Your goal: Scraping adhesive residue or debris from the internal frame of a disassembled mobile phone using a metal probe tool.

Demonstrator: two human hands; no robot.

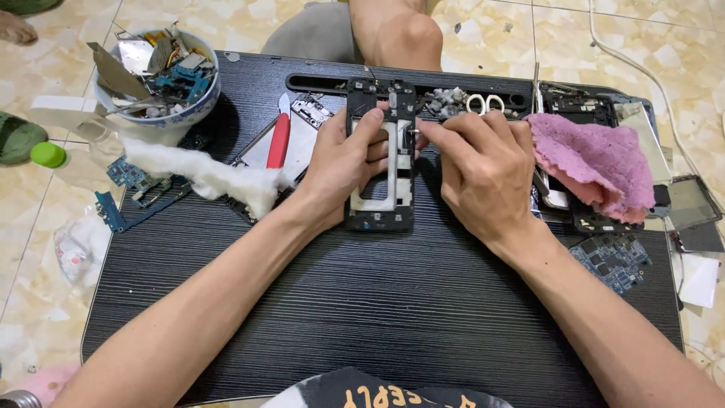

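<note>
A black phone frame with a silvery inner plate lies on the dark table. My left hand grips its left side, thumb and fingers laid across the plate. My right hand is pinched on a small metal tool whose tip touches the frame's right edge near the top.
A bowl of circuit scraps stands at the back left, with a white cotton wad, a red-handled tool and circuit boards nearby. A pink cloth, scissors and more phone parts lie at the right. A knee is beyond the table.
</note>
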